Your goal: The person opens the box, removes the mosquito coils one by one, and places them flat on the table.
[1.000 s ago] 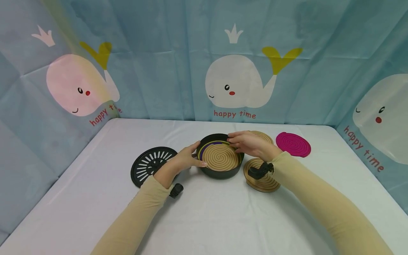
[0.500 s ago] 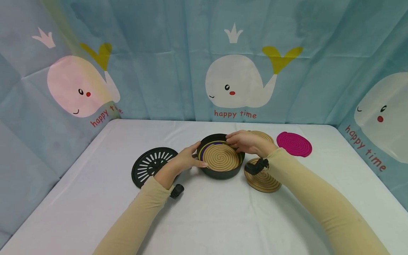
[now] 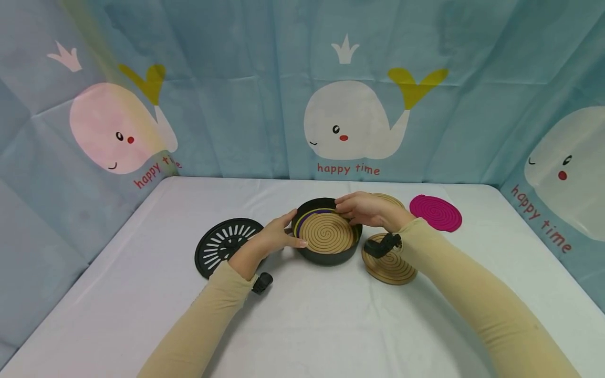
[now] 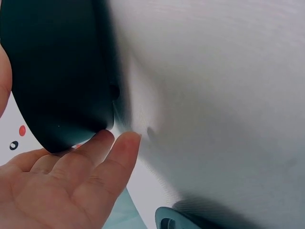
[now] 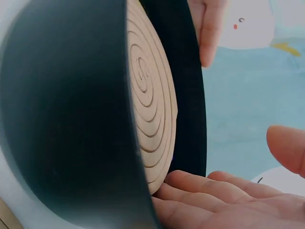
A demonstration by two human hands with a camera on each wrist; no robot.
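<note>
A round black holder (image 3: 326, 259) stands mid-table in the head view, with a beige spiral coaster (image 3: 326, 233) lying inside over yellow and purple edges. My left hand (image 3: 274, 235) holds the holder's left side, thumb at the front rim and fingers round the outer wall (image 4: 57, 71). My right hand (image 3: 368, 210) reaches over the right rim. In the right wrist view its extended fingers (image 5: 205, 198) touch the edge of the coaster (image 5: 155, 109) inside the holder, and the thumb stays apart.
Right of the holder lies one beige spiral coaster (image 3: 392, 270); another beige one (image 3: 389, 199) is partly hidden behind my right hand. A magenta spiral coaster (image 3: 436, 214) is farther right. A black slotted disc (image 3: 212, 249) lies left, partly covered by my left arm.
Over the last second my right hand has shifted very slightly left at the holder's rim. The left hand, the holder and the coasters look unchanged.
</note>
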